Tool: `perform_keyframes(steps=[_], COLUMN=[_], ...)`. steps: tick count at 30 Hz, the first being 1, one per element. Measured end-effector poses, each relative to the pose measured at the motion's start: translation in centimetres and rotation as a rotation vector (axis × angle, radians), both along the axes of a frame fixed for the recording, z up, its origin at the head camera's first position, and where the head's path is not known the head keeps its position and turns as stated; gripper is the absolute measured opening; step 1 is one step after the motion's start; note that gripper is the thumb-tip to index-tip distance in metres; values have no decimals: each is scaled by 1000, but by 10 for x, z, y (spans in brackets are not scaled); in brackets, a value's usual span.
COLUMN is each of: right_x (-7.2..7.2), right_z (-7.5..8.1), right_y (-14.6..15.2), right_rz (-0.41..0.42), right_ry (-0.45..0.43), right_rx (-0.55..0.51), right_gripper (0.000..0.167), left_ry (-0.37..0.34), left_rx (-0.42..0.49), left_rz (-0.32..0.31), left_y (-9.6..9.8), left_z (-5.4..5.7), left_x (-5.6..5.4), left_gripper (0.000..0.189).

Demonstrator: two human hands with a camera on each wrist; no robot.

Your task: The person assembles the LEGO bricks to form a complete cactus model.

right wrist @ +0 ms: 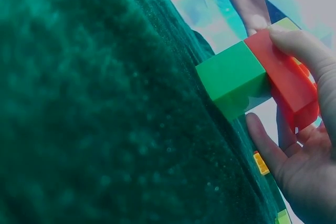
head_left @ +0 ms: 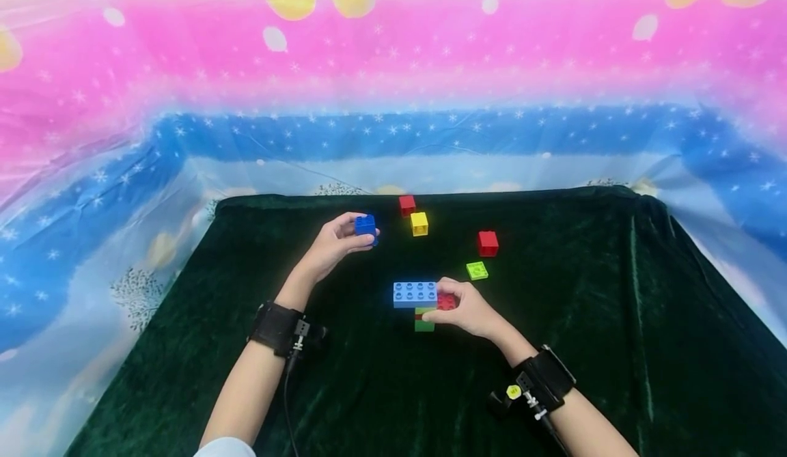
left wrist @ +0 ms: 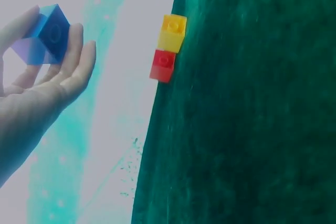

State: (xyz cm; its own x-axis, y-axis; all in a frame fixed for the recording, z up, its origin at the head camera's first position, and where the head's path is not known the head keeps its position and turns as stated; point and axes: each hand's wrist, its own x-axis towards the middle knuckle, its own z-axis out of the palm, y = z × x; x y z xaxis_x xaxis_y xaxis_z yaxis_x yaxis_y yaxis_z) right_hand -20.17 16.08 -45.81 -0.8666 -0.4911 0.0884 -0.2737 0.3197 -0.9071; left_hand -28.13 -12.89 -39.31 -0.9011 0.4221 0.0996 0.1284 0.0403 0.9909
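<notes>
My left hand (head_left: 335,242) pinches a dark blue building block (head_left: 365,226) between thumb and fingers, above the far left part of the cloth. In the left wrist view that block (left wrist: 55,34) shows a hollow tube in its underside. With thumb and fingers my right hand (head_left: 467,309) grips a stack of blocks. On top of it lies a light blue block (head_left: 415,294) with several studs. Lower down are a red block (right wrist: 283,74), jutting out to the right, and a green block (right wrist: 231,74) at the bottom. A light green piece shows between the red and blue ones.
Beyond the hands lie a red block (head_left: 407,205), a yellow block (head_left: 419,224), another red block (head_left: 488,243) and a flat lime-green block (head_left: 477,270). Everything rests on dark green cloth (head_left: 553,375). A patterned curtain (head_left: 393,136) encloses the far side.
</notes>
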Motion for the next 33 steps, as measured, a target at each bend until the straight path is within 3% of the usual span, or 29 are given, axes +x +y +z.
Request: perform_keyframes(steps=[14, 18, 27, 33], right_x=[0, -1, 1, -1], right_z=[0, 0, 4, 3], right_y=[0, 1, 3, 0], right_rz=[0, 0, -10, -7], right_ry=[-8, -7, -19, -36], right_rx=[-8, -7, -15, -11], right_gripper=[36, 36, 39, 39], left_ry=[-76, -54, 32, 44], left_rx=[138, 117, 99, 22], left_rz=[-40, -52, -150, -138], left_y=[6, 9, 23, 25], left_z=[-7, -7, 0, 0], left_x=[16, 23, 38, 51], left_gripper=[30, 32, 28, 31])
